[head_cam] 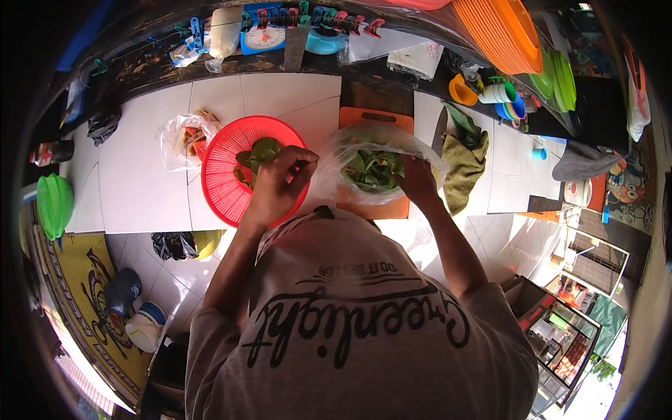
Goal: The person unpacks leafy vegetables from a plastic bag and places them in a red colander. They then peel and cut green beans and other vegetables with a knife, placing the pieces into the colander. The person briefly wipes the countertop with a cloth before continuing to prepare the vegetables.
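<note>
My left hand (282,185) is over the right side of a red plastic colander basket (221,195), fingers curled toward the thumb. Green leaves (264,152) show just beyond its knuckles; whether the fingers hold any is hidden. To the right, a clear plastic bag (344,137) gapes wide with cut leafy greens (374,169) inside. My right hand (421,181) reaches into the right side of that bag, its fingertips beside the greens. I cannot make out whether it grips anything. Under the bag lies an orange cutting board (404,122).
A knife (440,126) and an olive cloth (464,170) lie right of the board. Left of the basket sits a plastic bag with red pieces (181,142). A shelf along the back carries a blue kitchen scale (264,39) and orange plates (499,37). Clothes pegs (320,17) hang above.
</note>
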Motion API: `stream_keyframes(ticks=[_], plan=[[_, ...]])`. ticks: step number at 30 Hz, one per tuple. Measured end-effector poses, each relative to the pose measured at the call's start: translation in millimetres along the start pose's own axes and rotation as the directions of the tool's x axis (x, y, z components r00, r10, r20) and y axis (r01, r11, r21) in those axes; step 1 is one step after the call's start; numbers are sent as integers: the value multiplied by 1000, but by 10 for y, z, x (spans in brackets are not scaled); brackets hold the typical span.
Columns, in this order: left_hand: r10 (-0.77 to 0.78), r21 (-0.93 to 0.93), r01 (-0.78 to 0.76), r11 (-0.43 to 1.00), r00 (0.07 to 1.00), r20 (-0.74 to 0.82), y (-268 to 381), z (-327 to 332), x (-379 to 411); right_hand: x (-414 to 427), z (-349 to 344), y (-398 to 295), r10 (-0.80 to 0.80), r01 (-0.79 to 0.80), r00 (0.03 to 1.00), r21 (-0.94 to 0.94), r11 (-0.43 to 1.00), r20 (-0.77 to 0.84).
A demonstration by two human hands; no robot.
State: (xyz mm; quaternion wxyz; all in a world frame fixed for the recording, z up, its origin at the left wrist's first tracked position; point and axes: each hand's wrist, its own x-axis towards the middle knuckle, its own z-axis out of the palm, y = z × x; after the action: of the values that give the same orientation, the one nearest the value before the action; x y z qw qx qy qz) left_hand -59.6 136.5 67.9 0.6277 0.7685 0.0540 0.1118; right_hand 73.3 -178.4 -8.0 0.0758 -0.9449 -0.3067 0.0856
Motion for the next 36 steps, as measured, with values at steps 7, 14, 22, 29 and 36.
stream_keyframes(ticks=[7, 14, 22, 29, 36], plan=[[0, -90, 17, 996, 983, 181, 29, 346, 166, 5, 92, 89, 122, -110, 991, 194, 975, -54], [-86, -144, 115, 983, 976, 199, -212, 329, 31, 154, -236, 72, 82, -44, 995, 482, 875, -57], [-92, -111, 103, 988, 991, 100, -344, 196, -83, 258, -190, 9, 12, 3, 999, 445, 896, -29], [-135, -122, 157, 980, 976, 171, -303, 265, -115, 16, -162, -59, 82, -177, 941, 270, 947, 328], [-163, -116, 201, 973, 948, 274, -188, 343, 4, -56, -312, -258, 186, -271, 956, 438, 857, 227]])
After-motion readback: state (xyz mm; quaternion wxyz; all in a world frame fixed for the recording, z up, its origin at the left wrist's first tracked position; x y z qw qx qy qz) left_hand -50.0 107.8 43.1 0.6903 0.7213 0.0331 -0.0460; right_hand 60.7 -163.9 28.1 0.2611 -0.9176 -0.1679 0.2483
